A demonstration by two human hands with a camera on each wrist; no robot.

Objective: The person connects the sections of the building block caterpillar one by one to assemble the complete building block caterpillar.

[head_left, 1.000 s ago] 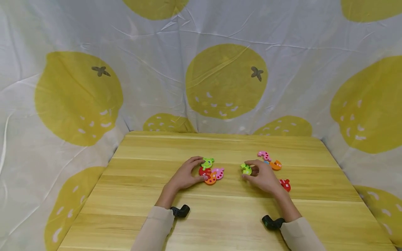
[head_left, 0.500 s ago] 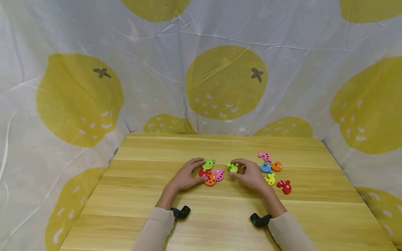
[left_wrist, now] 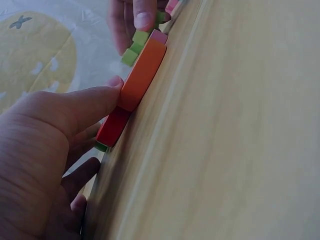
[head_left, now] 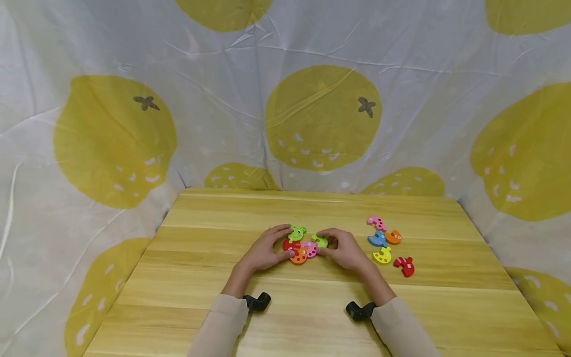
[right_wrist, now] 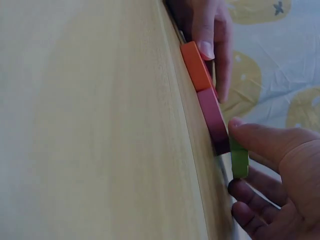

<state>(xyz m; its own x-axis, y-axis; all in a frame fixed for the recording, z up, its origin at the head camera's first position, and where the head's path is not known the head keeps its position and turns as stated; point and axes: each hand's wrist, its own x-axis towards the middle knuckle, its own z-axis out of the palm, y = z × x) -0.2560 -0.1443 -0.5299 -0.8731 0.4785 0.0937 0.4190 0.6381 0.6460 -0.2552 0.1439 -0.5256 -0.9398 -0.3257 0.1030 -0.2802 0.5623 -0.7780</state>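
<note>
Several flat puzzle pieces form a caterpillar: a green head with a face (head_left: 296,234), a red piece (left_wrist: 114,126), an orange piece marked 3 (head_left: 298,257) and a pink spotted piece (right_wrist: 213,120). My left hand (head_left: 264,249) holds this chain, thumb at the orange piece's near edge and fingers at the head. My right hand (head_left: 343,249) pinches a green puzzle piece (right_wrist: 239,156) between thumb and fingers, right at the pink piece. In the right wrist view the green piece sits slightly higher than the pink one and overlaps its end.
Loose pieces lie to the right on the wooden table (head_left: 285,317): pink (head_left: 376,223), blue (head_left: 377,239), orange marked 10 (head_left: 393,237), yellow (head_left: 382,255) and red (head_left: 404,266). A lemon-print curtain (head_left: 214,99) hangs behind the table's back edge.
My right hand has carried the green piece leftward from near the loose pieces to the pink end of the chain. My left hand has stayed in place on the chain.
</note>
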